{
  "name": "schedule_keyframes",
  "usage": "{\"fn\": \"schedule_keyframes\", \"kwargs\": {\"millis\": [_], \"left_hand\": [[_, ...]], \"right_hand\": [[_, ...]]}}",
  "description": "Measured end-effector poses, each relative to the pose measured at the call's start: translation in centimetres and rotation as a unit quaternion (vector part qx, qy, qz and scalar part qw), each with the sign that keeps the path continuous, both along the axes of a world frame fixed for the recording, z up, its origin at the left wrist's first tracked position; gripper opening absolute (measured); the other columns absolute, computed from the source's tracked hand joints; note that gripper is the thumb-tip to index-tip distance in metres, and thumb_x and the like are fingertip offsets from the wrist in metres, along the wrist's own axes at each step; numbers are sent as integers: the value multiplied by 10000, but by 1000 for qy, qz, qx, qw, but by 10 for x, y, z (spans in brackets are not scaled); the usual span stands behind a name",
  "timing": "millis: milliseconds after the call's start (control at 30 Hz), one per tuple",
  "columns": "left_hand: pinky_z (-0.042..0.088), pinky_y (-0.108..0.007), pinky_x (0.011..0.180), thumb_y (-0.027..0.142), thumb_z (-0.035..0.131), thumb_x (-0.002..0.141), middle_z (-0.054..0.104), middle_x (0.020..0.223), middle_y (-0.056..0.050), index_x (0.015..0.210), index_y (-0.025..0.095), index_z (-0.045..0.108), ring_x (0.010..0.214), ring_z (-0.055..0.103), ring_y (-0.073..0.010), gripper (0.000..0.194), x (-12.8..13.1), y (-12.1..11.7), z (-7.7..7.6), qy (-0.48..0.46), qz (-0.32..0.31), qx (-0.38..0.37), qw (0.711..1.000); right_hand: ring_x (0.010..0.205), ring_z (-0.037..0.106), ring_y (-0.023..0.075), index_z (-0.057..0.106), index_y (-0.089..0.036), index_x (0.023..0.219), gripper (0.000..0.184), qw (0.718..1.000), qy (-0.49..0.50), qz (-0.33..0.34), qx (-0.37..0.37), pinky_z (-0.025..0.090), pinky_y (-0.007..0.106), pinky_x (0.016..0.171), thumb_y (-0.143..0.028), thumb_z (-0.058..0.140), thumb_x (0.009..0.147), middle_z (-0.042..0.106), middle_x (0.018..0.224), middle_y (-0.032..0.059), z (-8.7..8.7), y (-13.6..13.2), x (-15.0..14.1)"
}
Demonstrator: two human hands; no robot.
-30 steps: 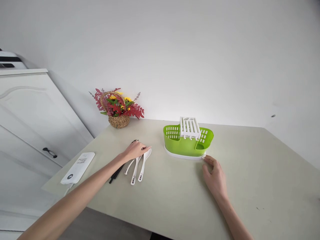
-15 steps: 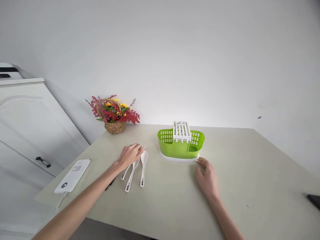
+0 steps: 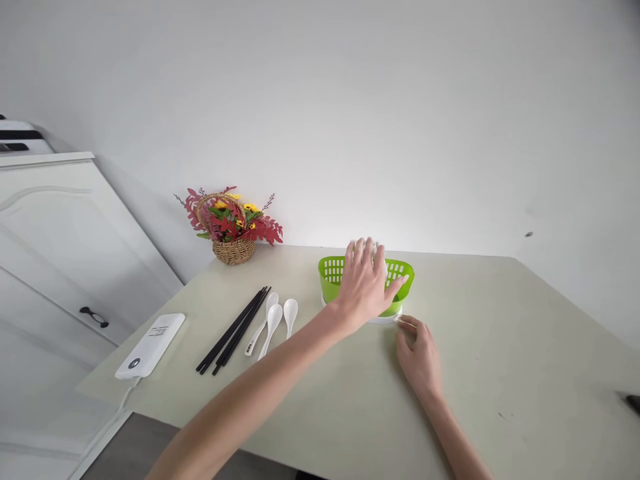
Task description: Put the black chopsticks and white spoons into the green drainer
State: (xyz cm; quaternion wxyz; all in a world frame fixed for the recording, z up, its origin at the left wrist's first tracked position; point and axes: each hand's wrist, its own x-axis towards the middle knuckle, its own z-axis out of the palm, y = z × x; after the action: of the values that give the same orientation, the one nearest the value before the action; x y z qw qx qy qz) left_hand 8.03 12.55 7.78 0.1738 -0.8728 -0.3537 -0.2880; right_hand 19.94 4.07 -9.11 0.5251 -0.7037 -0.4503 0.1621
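Note:
A green utensil basket with slotted sides stands on a white base tray. My left hand is spread in front of and over its middle, hiding most of the white slotted rack; whether the palm touches it I cannot tell. Beside the tray's right front corner is my right hand, thumb and fingertips close together at the edge. To the left lie black chopsticks and three white spoons: one spoon, a middle spoon and a right spoon, partly behind my left forearm.
A wicker basket of artificial flowers stands by the wall at the back left. On the table's left edge lies a white power bank with a cable. A white cabinet adjoins that side. A dark object sits at the far right.
My left hand has moved right, from above the spoons to the green basket, and its fingers have spread. The chopsticks are now uncovered. My right hand stays at the tray's corner.

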Motion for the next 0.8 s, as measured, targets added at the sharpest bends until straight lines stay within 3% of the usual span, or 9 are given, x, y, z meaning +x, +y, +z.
{"fn": "schedule_keyframes", "kwargs": {"millis": [100,233,367,533,667,800], "left_hand": [[299,-534,1242,442,412,1073,541,1533,-211,1451,90,521,1451,473,-339,529,0,12,-9,34,9,-4,999],[382,-488,1197,321,412,1070,565,1534,-137,1489,157,525,1470,461,-289,464,-23,40,-7,25,-5,-8,1000],[445,-466,1152,267,445,1060,557,1552,-80,1517,230,509,1471,461,-254,463,-66,79,4,18,10,-26,999],[494,-442,1114,269,439,1077,571,1543,-48,1526,256,509,1441,494,-236,455,-138,123,12,6,48,-47,998],[488,-452,1127,279,470,1068,591,1521,-33,1489,294,555,1433,508,-246,429,-180,134,12,-16,69,-35,997],[507,-405,1081,269,490,1068,609,1502,-46,1487,256,555,1411,510,-211,424,-198,132,11,-4,80,-24,996]], "right_hand": [[1182,656,265,583,-227,1206,384,1000,-3,2,-6,477,391,951,-338,474,855,688,1249,103,-1,-1,0],[1188,650,265,578,-223,1213,392,1000,-6,5,-12,472,387,951,-361,474,861,685,1263,110,-1,-1,0],[1197,637,276,583,-217,1204,387,1000,-3,1,-18,465,395,947,-371,470,867,687,1253,119,1,0,-1],[1190,632,264,585,-226,1217,380,1000,4,5,-30,468,371,909,-360,472,880,683,1267,109,4,-1,-2],[1133,647,264,588,-222,1229,395,999,7,5,-46,472,365,850,-372,483,879,676,1296,114,6,-3,-2],[1085,653,266,594,-216,1235,423,998,7,3,-57,466,377,847,-388,493,862,685,1284,114,6,-4,-1]]}}
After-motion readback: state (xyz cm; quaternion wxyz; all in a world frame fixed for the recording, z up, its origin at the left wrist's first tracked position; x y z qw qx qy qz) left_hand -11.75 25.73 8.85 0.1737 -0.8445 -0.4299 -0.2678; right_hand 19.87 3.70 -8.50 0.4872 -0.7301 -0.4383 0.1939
